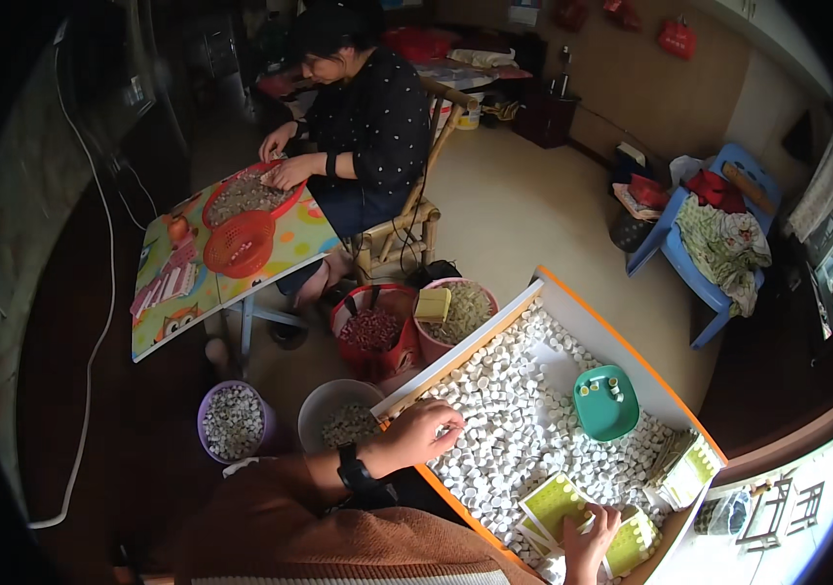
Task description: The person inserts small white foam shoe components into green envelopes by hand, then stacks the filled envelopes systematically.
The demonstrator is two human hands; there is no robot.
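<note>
My left hand (420,435), with a dark band at its wrist, is over the near left side of a large orange-edged tray (621,336). Its fingers are curled together; whatever is in them is too small to name. Small white cylindrical pieces (504,419) cover much of the tray. At the tray's near right, my right hand (592,538) grips a green-and-white card (555,502) between thumb and fingers. Another green card (634,546) lies beside that hand. Farther in, a teal dish (606,414) rests on the white pieces with several small pieces in it.
A stack of green cards (686,473) leans in the tray's right corner. Left of the tray stand a purple bucket (265,429), a white bucket (314,405), a red bag (397,359) and a pink tub (489,302). Beyond, a person (377,127) works at a colourful table (168,327).
</note>
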